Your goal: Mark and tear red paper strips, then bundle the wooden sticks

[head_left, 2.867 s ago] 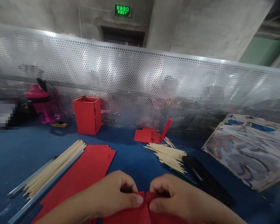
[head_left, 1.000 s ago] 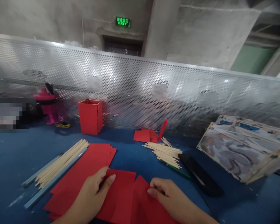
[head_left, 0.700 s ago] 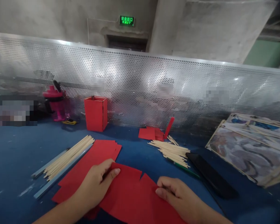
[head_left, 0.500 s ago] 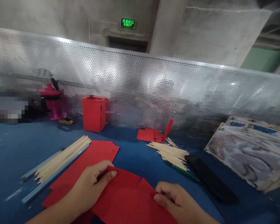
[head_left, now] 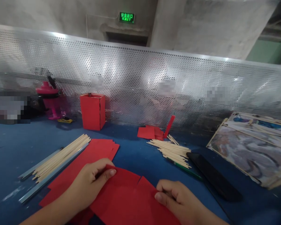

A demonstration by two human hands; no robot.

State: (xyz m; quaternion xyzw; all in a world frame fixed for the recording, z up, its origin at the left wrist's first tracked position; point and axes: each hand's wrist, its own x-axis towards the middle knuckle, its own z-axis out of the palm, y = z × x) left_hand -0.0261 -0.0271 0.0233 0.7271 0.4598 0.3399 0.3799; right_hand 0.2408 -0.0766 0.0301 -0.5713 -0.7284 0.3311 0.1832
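A red paper sheet with a short slit in its upper edge is held between both hands. My left hand pinches its upper left corner between thumb and fingers. On the right side, my right hand grips the sheet's edge in the same way. More red sheets lie flat on the blue table, partly beneath my left hand and forearm. Left of them rests a bundle of thin wooden sticks with a pale blue strip alongside.
Behind stands a red box, with a pink cup to its left. Small red pieces, more sticks, a green pen and a black case lie right of centre. Patterned panels sit far right, before a perforated metal screen.
The view has shifted slightly, so background items sit a little higher. Both hands keep their hold on the red sheet, which has barely moved.
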